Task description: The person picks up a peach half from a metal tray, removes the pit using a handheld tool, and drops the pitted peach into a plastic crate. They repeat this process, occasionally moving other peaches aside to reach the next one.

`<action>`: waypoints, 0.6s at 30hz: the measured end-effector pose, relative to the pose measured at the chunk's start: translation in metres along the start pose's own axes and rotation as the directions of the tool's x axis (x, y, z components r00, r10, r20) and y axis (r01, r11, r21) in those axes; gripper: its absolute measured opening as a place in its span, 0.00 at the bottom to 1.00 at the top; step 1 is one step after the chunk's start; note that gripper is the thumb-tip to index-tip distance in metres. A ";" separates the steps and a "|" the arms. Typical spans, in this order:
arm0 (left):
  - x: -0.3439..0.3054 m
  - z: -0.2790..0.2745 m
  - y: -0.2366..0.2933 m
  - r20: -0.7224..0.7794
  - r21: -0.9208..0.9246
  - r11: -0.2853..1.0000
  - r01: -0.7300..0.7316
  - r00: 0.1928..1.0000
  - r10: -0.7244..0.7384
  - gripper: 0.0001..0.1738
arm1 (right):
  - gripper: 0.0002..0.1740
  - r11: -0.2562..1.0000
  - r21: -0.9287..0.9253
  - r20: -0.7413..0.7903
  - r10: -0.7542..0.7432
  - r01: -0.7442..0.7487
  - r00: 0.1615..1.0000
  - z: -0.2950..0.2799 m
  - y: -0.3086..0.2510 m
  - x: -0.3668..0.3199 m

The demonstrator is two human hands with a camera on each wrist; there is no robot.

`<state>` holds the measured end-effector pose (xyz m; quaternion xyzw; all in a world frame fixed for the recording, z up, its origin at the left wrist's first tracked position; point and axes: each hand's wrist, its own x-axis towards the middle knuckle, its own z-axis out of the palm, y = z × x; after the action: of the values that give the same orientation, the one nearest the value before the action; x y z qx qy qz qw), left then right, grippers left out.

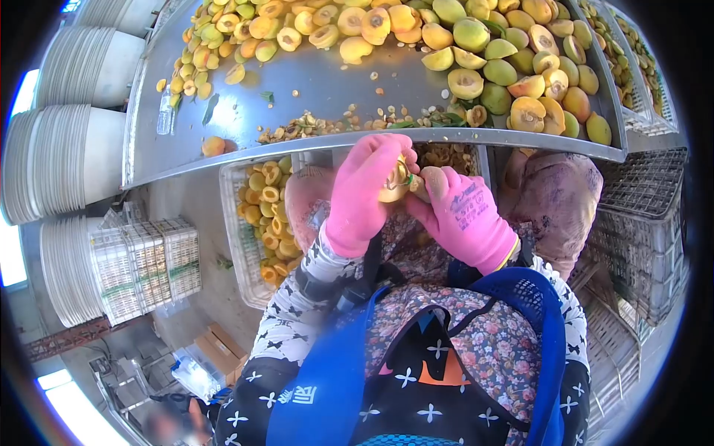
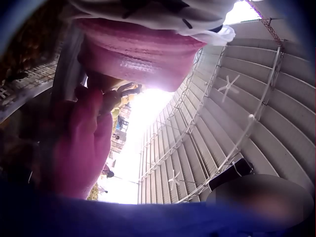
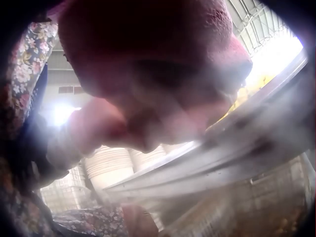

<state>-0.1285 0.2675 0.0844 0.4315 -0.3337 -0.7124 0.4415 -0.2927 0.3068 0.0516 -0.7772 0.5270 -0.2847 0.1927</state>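
Left grip (image 1: pixel 366 195): pink-gloved, fingers curled round one yellow stone fruit (image 1: pixel 390 192) (peach or apricot, cannot tell which).
Right grip (image 1: pixel 465 215): pink-gloved, thumb and fingers pinching what looks like a short tool handle (image 1: pixel 419 192); working end not clear against the flesh.
Fruit position: between my two hands, above my lap, just in front of the near rim of the metal worktop (image 1: pixel 312 93).
Wrist views: gloves dark or blurred; they do not resolve the contact.
Step, judged: working the stone out of the flesh, inferred from the handle and the pits and scraps (image 1: pixel 297 128) along the rim.
Fruit support: cradle it from behind with the left fingers, steady rather than tight; ripe flesh would probably bruise.
Tool stroke: short turns close round the stone, so little flesh comes away with it.
Turning: better to rotate the fruit with my left fingers than to twist my right wrist far.
Risk: juice could make the gloves slick; left thumb best kept out of the tool's line.
Crate below left: white plastic crate (image 1: pixel 232 223), holding hollowed halves (image 1: pixel 271 223); near enough for a low, gentle release.
Stock: fruit heap (image 1: pixel 375 26) on the worktop's far side, many pieces cut.
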 end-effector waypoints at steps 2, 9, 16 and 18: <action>0.000 0.000 -0.001 -0.028 0.009 0.999 0.040 0.999 -0.040 0.17 | 0.17 1.000 0.002 0.051 0.030 -0.030 0.998 0.000 0.000 -0.002; -0.001 0.004 -0.007 -0.013 0.024 1.000 -0.009 1.000 0.009 0.15 | 0.15 0.961 0.258 0.132 0.070 -0.102 0.989 0.002 -0.001 -0.006; 0.000 0.010 -0.012 -0.103 -0.020 0.999 -0.037 0.994 0.035 0.14 | 0.18 0.873 0.465 0.176 0.072 -0.147 0.982 0.007 0.001 -0.011; 0.002 0.012 -0.014 -0.123 -0.048 0.996 -0.074 0.990 0.067 0.14 | 0.17 0.827 0.537 0.175 0.082 -0.165 0.981 0.009 -0.001 -0.009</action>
<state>-0.1444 0.2723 0.0765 0.4502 -0.3026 -0.6773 0.4971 -0.2884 0.3160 0.0428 -0.6720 0.4572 -0.3538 0.4629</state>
